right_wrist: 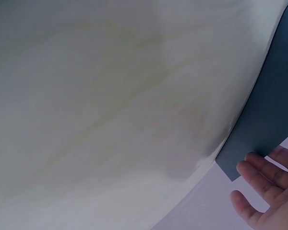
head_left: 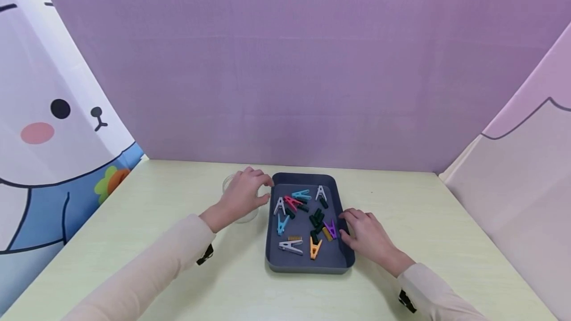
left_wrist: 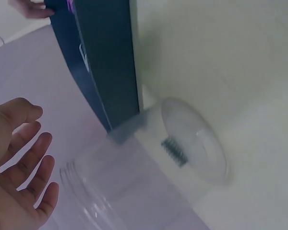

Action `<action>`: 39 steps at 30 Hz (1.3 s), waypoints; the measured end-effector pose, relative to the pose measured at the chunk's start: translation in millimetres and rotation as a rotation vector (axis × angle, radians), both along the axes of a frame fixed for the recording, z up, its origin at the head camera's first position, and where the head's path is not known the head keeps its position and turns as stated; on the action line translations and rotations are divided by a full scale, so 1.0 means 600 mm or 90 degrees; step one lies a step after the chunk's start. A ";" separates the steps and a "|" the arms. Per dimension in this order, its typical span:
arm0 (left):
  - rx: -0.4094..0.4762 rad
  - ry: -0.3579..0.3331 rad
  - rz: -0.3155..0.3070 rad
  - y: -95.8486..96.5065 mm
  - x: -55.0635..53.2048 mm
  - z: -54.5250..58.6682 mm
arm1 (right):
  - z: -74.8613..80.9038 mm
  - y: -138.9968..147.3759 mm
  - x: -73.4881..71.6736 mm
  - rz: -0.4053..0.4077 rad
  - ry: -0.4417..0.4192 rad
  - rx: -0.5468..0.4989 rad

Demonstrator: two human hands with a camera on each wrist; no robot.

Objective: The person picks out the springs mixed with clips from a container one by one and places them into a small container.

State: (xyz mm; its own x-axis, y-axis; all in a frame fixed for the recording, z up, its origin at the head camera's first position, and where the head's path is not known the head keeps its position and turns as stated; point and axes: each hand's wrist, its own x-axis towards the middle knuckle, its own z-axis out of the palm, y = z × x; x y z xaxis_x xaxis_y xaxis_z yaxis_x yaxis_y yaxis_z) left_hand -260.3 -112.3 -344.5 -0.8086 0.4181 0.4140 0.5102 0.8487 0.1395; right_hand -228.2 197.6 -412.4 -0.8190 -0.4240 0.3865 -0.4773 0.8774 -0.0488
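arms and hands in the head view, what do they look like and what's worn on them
The left sleeve and right sleeve are long, plain and pale beige. A small black piece shows under the left one, a similar piece under the right. The left hand and right hand wear no gloves.

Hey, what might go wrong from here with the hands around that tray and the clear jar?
The left hand is right by the clear jar, so a bump could tip it and spill the green spring inside. The right hand is at the tray, so a push might slide it into the nearby jar. The bunched dark green springs might make picking just one tricky.
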 end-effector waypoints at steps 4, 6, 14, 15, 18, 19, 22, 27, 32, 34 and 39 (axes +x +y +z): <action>-0.021 -0.034 -0.021 0.018 0.009 -0.012 | 0.000 0.000 0.000 0.000 -0.001 -0.001; -0.027 -0.044 -0.031 0.026 0.013 -0.018 | 0.000 0.000 0.000 0.000 0.000 -0.001; -0.062 -0.059 -0.083 0.050 0.028 -0.045 | 0.000 0.001 0.000 0.007 0.010 -0.003; -0.068 -0.064 -0.085 0.052 0.029 -0.049 | 0.000 0.000 0.000 0.008 0.011 -0.003; -0.095 -0.075 -0.086 0.060 0.031 -0.060 | -0.001 0.000 -0.001 0.008 0.011 -0.002; -0.100 -0.082 -0.089 0.062 0.032 -0.064 | -0.001 0.000 -0.001 0.007 0.011 -0.003; -0.114 -0.095 -0.097 0.067 0.035 -0.073 | -0.001 0.001 -0.001 0.007 0.009 -0.005; -0.131 -0.103 -0.111 0.071 0.040 -0.082 | -0.002 0.000 -0.001 0.009 0.009 -0.007; -0.134 -0.104 -0.124 0.073 0.044 -0.087 | -0.003 0.000 0.000 0.011 0.011 -0.006; -0.133 -0.103 -0.130 0.073 0.043 -0.089 | -0.002 0.000 0.000 0.011 0.010 -0.006; -0.130 -0.107 -0.137 0.074 0.043 -0.090 | -0.001 0.000 0.001 0.010 0.008 -0.007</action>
